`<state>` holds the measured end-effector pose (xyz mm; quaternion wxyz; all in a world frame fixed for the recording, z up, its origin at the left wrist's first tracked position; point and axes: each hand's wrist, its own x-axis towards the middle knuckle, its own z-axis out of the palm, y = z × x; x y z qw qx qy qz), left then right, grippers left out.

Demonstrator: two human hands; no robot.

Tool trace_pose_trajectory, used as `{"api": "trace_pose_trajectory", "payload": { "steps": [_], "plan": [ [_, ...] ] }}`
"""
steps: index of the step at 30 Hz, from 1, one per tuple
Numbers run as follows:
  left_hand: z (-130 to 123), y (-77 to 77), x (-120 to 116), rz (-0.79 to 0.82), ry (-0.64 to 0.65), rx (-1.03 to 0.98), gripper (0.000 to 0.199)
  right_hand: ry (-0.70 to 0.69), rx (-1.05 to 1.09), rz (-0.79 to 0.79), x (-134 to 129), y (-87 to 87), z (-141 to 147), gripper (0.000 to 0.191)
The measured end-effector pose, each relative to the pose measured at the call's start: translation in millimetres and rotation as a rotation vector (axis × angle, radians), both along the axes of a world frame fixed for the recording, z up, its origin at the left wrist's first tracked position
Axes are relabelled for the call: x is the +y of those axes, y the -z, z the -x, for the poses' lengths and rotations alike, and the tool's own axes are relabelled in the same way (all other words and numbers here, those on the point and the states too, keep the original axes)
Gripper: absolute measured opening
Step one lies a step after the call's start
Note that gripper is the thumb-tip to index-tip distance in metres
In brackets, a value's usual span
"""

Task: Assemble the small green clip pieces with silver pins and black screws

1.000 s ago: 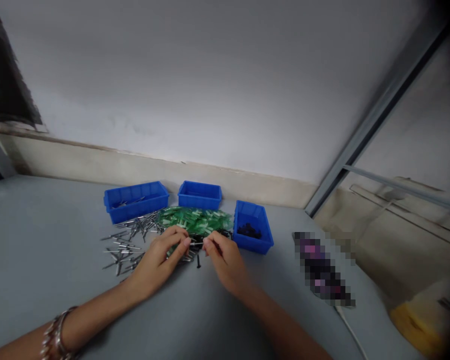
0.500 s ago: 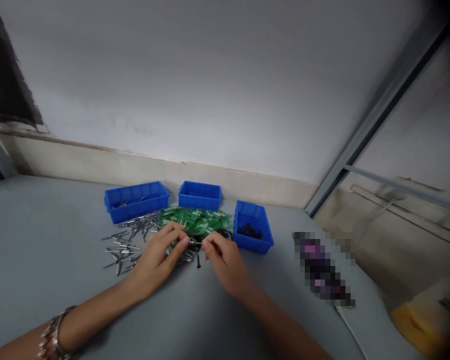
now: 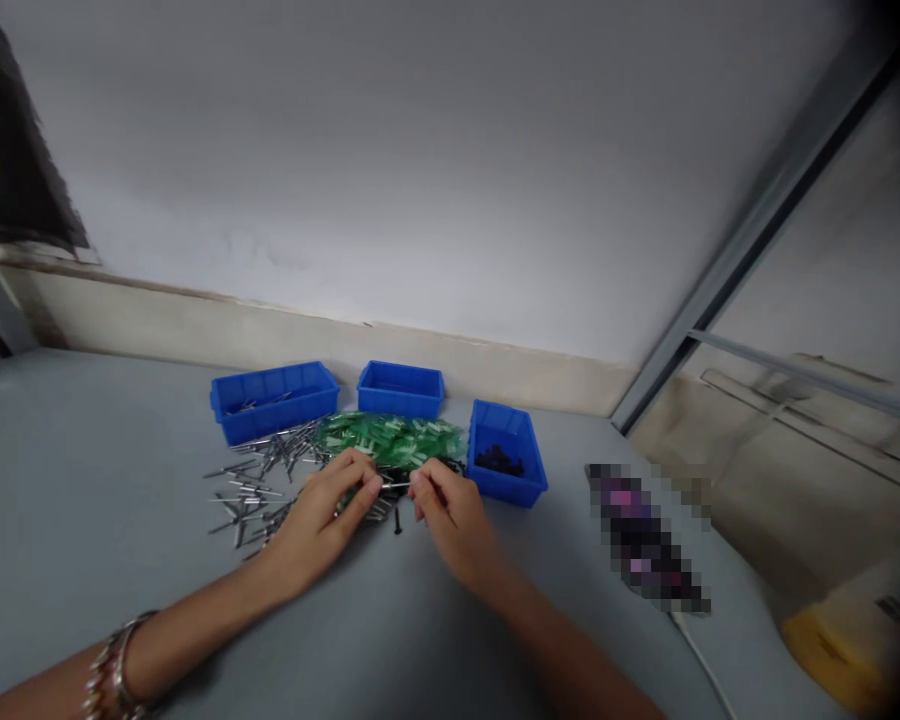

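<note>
Metal pin (image 3: 396, 486) at desk (image 3: 120, 480) centre, ends pinched by left hand (image 3: 326, 520) and right hand (image 3: 454, 515). Apparently mid-handling. Many loose pins (image 3: 253, 491) lie toward 9 o'clock; few in blue bin (image 3: 285, 412), 10 o'clock. Completed count: cannot tell.

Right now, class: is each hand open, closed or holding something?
Left hand: closed, pinching a thin metal piece at one side.
Right hand: closed, fingertips at its other side.
</note>
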<state>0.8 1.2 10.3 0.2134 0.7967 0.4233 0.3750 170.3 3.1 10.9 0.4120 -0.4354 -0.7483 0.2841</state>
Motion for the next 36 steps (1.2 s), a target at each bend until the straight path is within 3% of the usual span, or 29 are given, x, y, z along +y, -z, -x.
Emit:
{"api": "trace_pose_trajectory", "payload": {
  "steps": [6, 14, 23, 30, 34, 36],
  "plan": [
    [4.4, -0.5, 3.0, -0.056, -0.076, 0.004, 0.025, -0.077, -0.116, 0.010, -1.1, 4.9, 3.5, 0.025],
    [-2.3, 1.4, 0.5, 0.038, 0.066, 0.047, 0.026, 0.032, -0.020, -0.076, -1.5, -4.4, -1.0, 0.027],
    [7.7, -4.7, 6.2, -0.040, -0.037, 0.002, 0.025, -0.047, -0.096, 0.000, -2.1, 7.0, 4.9, 0.027],
    [0.9, -4.6, 0.3, -0.016, 0.061, 0.107, 0.024, -0.008, 0.045, 0.027, -1.3, -0.5, 1.9, 0.030],
    [4.7, -10.6, 1.9, -0.103, 0.040, 0.200, 0.021, -0.041, 0.080, 0.075, 1.1, 1.8, 0.2, 0.027],
    [14.6, -16.6, 9.8, -0.197, -0.051, 0.290, 0.020, -0.035, 0.072, 0.087, 2.1, 3.7, -0.5, 0.023]
  ]
}}
